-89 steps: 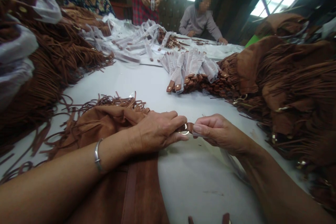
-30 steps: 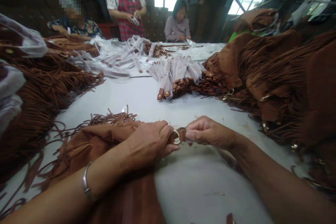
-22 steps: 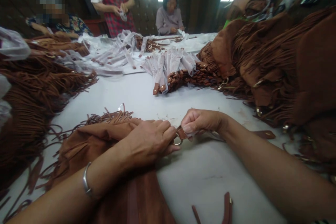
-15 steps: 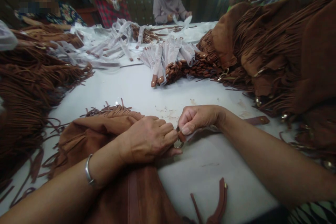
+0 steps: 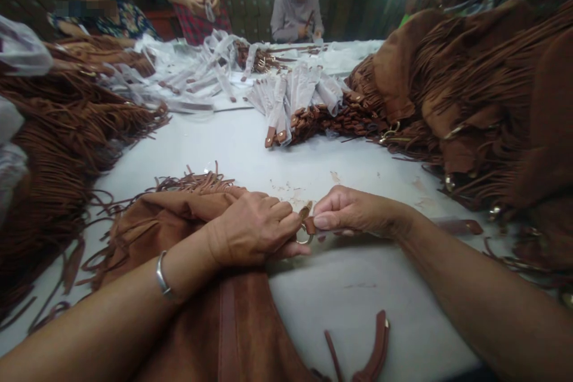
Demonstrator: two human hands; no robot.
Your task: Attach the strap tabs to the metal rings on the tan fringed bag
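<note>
A brown suede fringed bag (image 5: 179, 221) lies on the white table (image 5: 250, 149) in front of me. My left hand (image 5: 255, 230) is closed on the bag's corner, where a small metal ring (image 5: 304, 237) sticks out. My right hand (image 5: 353, 213) pinches the end of a brown strap (image 5: 456, 227) right at that ring; the strap trails off to the right under a clear sleeve. The two hands nearly touch. A silver bangle (image 5: 162, 274) circles my left wrist.
Heaps of brown fringed bags (image 5: 483, 101) rise on the right, and more fringed bags (image 5: 54, 137) on the left. Wrapped straps (image 5: 304, 101) lie in a fan mid-table. A loose strap (image 5: 376, 352) curls near the front edge. Three people work at the far end.
Over the frames my right hand dipped the strap end down at the ring, then levelled it out again. My left hand kept its grip on the bag. The view shifted a little.
</note>
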